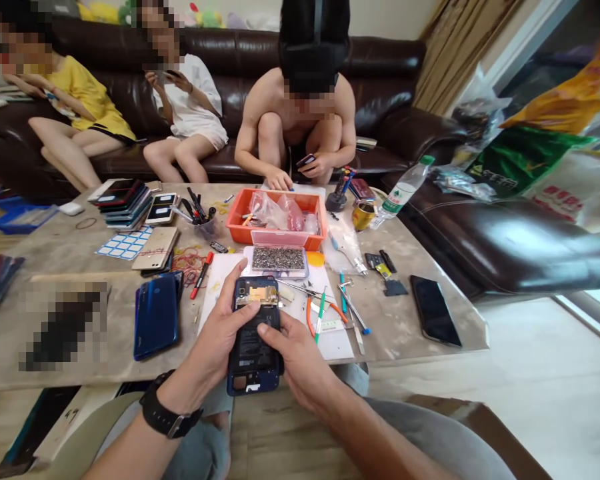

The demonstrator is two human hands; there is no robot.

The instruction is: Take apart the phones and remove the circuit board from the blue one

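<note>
Both my hands grip an opened smartphone [253, 343] above the table's front edge, its battery and gold-coloured board part bare. My left hand [225, 320] wraps the phone's left side, thumb on the inner parts near the top. From the right, my right hand [297, 343] holds the other side, thumb over the battery. Just beyond the phone sits a clear box of small screws [279, 259] on a white sheet. Orange-handled pliers [310, 317], a green tool [321, 313] and tweezers [359, 339] lie to the right of my hands.
Blue phones [155, 317] lie at left, with a phone stack [125, 203] behind. An orange tray [237, 223] holds plastic bags. A black phone [434, 310] rests near the right edge. A water bottle [400, 193] leans at back right. Three people sit on the sofa opposite.
</note>
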